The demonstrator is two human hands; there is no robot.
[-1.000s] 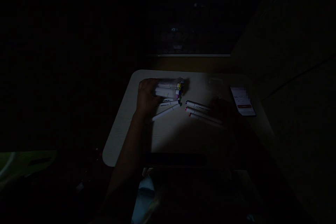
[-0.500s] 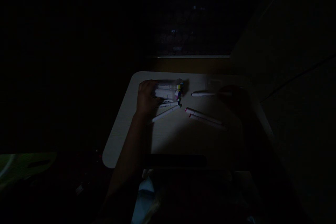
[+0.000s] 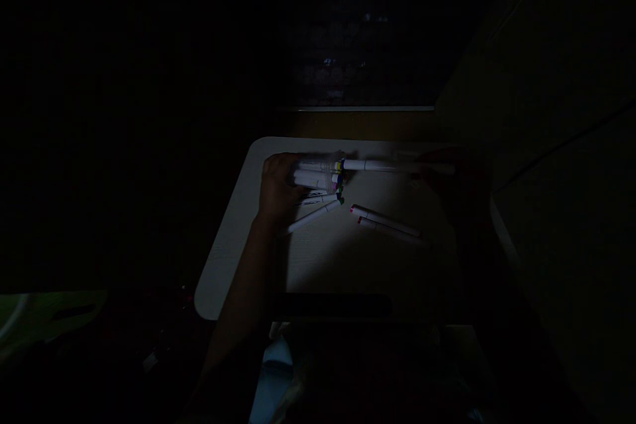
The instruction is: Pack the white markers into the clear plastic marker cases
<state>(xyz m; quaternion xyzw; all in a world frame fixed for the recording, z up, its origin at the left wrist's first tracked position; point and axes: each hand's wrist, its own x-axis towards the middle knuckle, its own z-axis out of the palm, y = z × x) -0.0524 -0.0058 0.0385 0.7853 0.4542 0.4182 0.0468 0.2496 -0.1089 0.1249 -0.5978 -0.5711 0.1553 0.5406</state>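
In dim light, my left hand [image 3: 279,187] is wrapped round a clear container [image 3: 328,175] lying on its side. Several white markers [image 3: 309,179] with yellow, blue and pink ends stick out of its mouth, which faces right. My right hand [image 3: 450,179], deep in shadow, grips a long white marker [image 3: 380,165] held level. That marker's left tip is at the container's mouth; whether it touches is unclear. Below the container lie loose green-ended markers [image 3: 314,215]. Two red-ended markers [image 3: 386,219] rest side by side, right of centre.
All this is on a small pale table [image 3: 226,245] with rounded corners. A dark bar-shaped strip [image 3: 332,305] runs along its near edge. Beyond the far edge stands a dark wall [image 3: 348,59]. Light-blue cloth [image 3: 273,377] shows below the table.
My right hand has lifted the white marker from near the tabletop and brought it up and left to the container's mouth. My left hand and the loose markers stay put.
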